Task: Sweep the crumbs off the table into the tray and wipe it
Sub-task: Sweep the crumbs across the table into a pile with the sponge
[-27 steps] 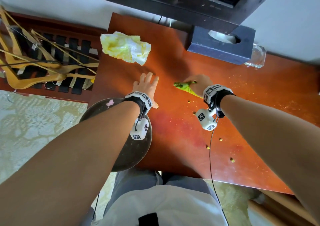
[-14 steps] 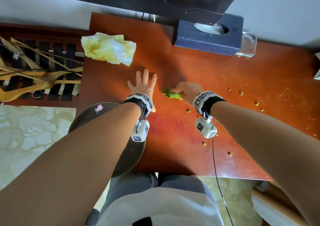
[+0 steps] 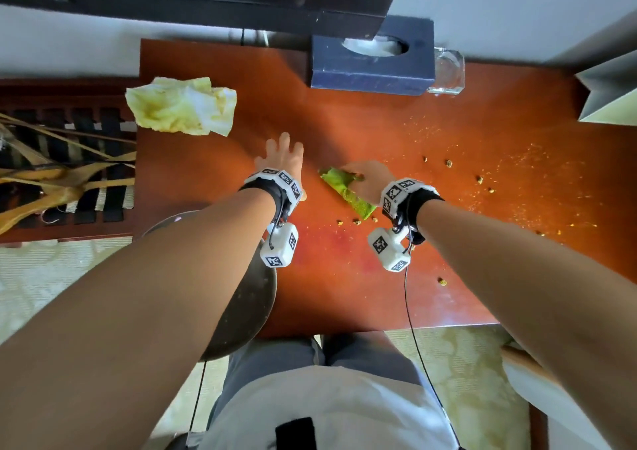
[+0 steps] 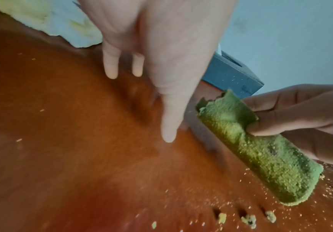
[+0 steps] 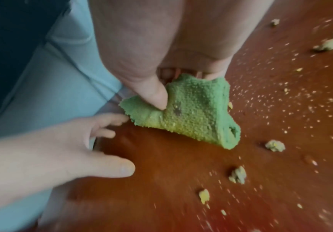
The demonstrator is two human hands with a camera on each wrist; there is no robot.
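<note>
My right hand [image 3: 368,177] pinches a folded green cloth [image 3: 344,191] between thumb and fingers, its lower edge on the red-brown table [image 3: 344,277]. The right wrist view shows my thumb [image 5: 151,94] pressed into the cloth [image 5: 191,113]. My left hand [image 3: 281,156] lies just left of it, fingers straight, on the table. Crumbs [image 3: 356,222] sit at the cloth's near end, and more crumbs [image 3: 448,163] with fine dust spread to the right. A dark round tray [image 3: 241,311] juts from the table's left front edge, partly hidden under my left forearm.
A crumpled yellow-white wrapper [image 3: 182,106] lies at the back left of the table. A dark blue tissue box [image 3: 372,67] and a glass [image 3: 446,74] stand at the back. Wooden hangers [image 3: 51,181] lie on a rack to the left. A pale bag [image 3: 610,94] stands at the far right.
My right hand has dragged the green cloth leftward and a little toward me, nearer my left hand. The left hand has stayed flat on the table.
</note>
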